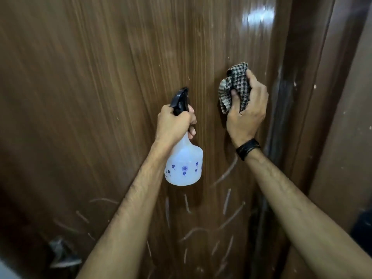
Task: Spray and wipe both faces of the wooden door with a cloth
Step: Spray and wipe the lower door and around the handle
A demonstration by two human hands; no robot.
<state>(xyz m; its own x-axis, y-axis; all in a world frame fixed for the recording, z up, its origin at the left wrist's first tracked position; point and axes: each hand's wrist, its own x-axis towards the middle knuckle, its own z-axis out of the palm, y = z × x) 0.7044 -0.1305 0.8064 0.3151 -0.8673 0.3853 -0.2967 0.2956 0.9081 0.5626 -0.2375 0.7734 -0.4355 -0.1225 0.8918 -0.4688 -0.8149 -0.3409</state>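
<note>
The brown wooden door [100, 87] fills most of the view, its lower half marked with pale scratches. My left hand [175, 121] grips the neck and trigger of a white spray bottle [184, 164] with a black nozzle pointing up at the door. To its right, my right hand [246, 111] holds a crumpled black-and-white checked cloth [234, 85] against the door face. A black band sits on my right wrist.
The door's right edge and the brown frame [314, 97] run down the right side. A metal handle [60, 256] shows blurred at the lower left. A dark object [362, 228] sits at the far right edge.
</note>
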